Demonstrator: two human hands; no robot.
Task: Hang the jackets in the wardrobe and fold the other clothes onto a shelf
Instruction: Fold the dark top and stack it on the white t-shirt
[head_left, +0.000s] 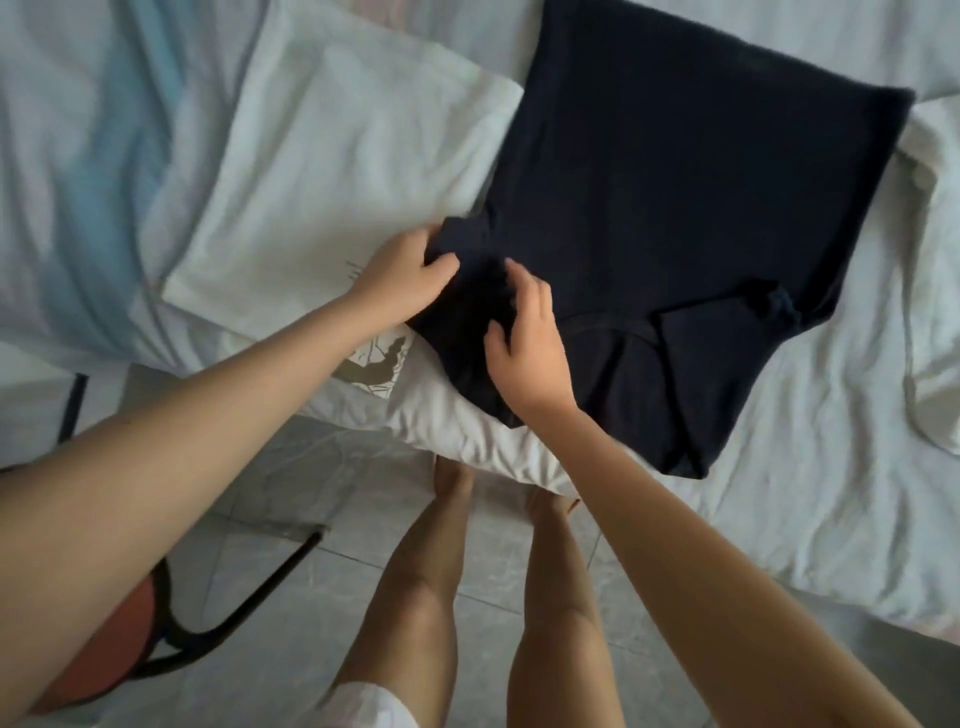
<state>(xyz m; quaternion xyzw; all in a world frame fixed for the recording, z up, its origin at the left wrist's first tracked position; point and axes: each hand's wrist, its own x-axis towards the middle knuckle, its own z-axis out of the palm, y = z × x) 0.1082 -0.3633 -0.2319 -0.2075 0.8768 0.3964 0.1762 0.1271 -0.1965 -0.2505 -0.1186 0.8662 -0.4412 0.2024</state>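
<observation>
Gripping the near left sleeve of the dark shirt (701, 208), spread flat on the bed (779, 493) right of the pillow (337, 156), with left hand (410, 270) and right hand (524, 332) both curled into the cloth, apparently to fold it inward.

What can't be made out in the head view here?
Head view:
dark garment: top cut off by the frame edge; its type is unclear.
left hand and right hand: grip fingertips buried in the dark folds.
printed graphic: half hidden under the garment; nearby text too small.
chair: mostly behind the left arm.
wardrobe and shelf: out of frame.
</observation>
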